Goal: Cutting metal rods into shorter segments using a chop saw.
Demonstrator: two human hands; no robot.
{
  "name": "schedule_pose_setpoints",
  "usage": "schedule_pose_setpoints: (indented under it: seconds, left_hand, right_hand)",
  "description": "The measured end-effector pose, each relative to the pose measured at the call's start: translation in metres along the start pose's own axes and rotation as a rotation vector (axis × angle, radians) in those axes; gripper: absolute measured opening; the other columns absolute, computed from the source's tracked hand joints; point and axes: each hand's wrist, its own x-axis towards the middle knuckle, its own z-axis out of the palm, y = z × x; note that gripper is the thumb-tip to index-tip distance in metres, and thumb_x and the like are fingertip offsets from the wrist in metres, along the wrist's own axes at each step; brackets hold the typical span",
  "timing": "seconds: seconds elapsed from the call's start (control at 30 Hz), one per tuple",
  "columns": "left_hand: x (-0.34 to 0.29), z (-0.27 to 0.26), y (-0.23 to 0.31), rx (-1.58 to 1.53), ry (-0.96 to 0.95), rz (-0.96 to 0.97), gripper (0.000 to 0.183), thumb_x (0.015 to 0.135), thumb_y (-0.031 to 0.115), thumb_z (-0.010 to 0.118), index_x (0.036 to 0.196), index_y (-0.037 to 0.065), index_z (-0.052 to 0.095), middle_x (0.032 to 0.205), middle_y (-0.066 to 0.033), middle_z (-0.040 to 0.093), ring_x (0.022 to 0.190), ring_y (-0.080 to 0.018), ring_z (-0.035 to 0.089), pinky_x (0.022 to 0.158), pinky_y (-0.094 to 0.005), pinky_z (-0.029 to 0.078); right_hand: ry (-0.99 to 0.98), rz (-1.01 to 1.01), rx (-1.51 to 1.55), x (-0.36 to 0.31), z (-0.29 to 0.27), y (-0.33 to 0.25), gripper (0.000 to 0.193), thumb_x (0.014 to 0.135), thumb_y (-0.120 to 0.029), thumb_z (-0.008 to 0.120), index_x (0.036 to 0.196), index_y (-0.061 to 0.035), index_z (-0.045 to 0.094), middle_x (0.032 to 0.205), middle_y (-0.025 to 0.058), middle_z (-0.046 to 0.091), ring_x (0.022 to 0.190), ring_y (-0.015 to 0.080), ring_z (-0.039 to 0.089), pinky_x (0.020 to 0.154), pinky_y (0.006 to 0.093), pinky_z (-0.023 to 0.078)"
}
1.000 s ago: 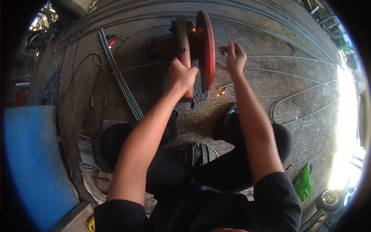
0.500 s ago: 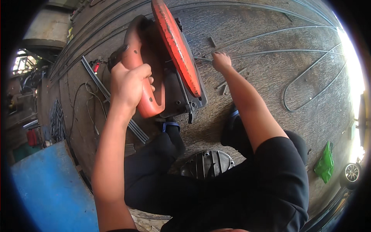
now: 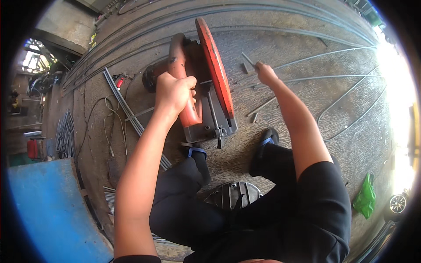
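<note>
My left hand is wrapped round the red handle of a chop saw standing on the floor ahead of me. The saw's scuffed red blade guard tilts over a dark metal base with a clamp screw. To the right of the saw and apart from it, my right hand is closed on a thin metal rod, whose end points away and to the left. Whether that rod runs on behind the hand, I cannot tell. Short cut rod pieces lie nearby.
Long metal rods curve across the floor. Bundled rods and cords lie left of the saw. A ribbed metal casting is between my legs. A blue panel is near left; a green bag lies right.
My right hand has moved right, away from the saw, and the rod's end no longer reaches the saw. The saw head with my left hand now appears lower, nearer its base.
</note>
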Motion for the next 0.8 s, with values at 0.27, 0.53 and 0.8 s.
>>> schedule_pose_setpoints:
  seconds: [0.27,0.53,0.8]
  left_hand:
    - [0.002,0.002,-0.006,0.644,0.474,0.706,0.043,0.073,0.023,0.070,0.107,-0.001,0.057,0.119,-0.0248,0.049,0.109,-0.0427,0.050,0.094,-0.0466,0.041]
    - [-0.042,0.031,0.038,-0.329,-0.201,0.568,0.034,0.086,0.022,0.069,0.110,0.000,0.063,0.088,-0.0051,0.067,0.080,-0.0177,0.065,0.074,-0.0294,0.051]
    - [-0.029,0.020,0.052,-0.864,-0.247,0.378,0.021,0.090,0.018,0.064,0.101,0.001,0.061,0.098,-0.0094,0.064,0.090,-0.0190,0.064,0.080,-0.0315,0.058]
  right_hand:
    - [0.016,-0.166,0.076,-0.048,-0.186,-0.152,0.019,0.087,-0.011,0.056,0.102,-0.0027,0.064,0.090,0.0180,0.066,0.086,0.0369,0.063,0.078,0.0402,0.048]
    - [0.189,-0.380,0.281,-0.165,-0.223,-0.281,0.019,0.087,-0.008,0.056,0.103,-0.0011,0.064,0.091,0.0200,0.066,0.086,0.0337,0.065,0.076,0.0378,0.049]
    - [0.521,-0.300,0.472,-0.182,-0.214,-0.333,0.019,0.085,-0.012,0.064,0.101,-0.0019,0.068,0.088,0.0144,0.069,0.071,0.0177,0.066,0.065,0.0309,0.052]
